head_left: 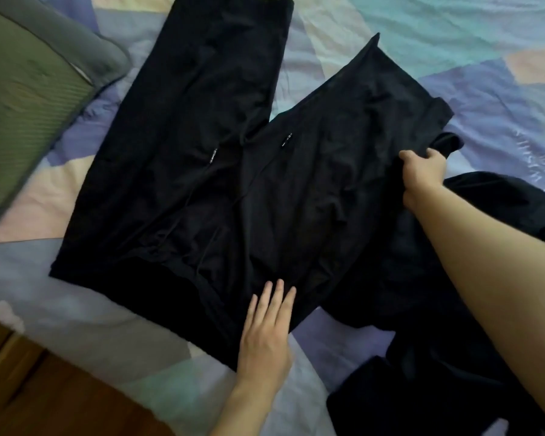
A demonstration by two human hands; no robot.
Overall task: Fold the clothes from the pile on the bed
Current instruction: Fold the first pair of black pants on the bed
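- Green-grey pillow (29, 89) at far left, on patchwork bedsheet (453, 36).
- Black trousers (202, 171) spread flat mid-bed, legs pointing far.
- Left hand (266, 338) flat, fingers straight, pressing near waistband edge.
- Right hand (422, 174) curled, gripping right trouser leg's hem.
- Pile of dark clothes (438, 357) near right, under right forearm.

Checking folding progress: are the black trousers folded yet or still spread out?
Spread out. Black trousers lie flat, legs apart; left hand presses the waist, right hand grips one leg.
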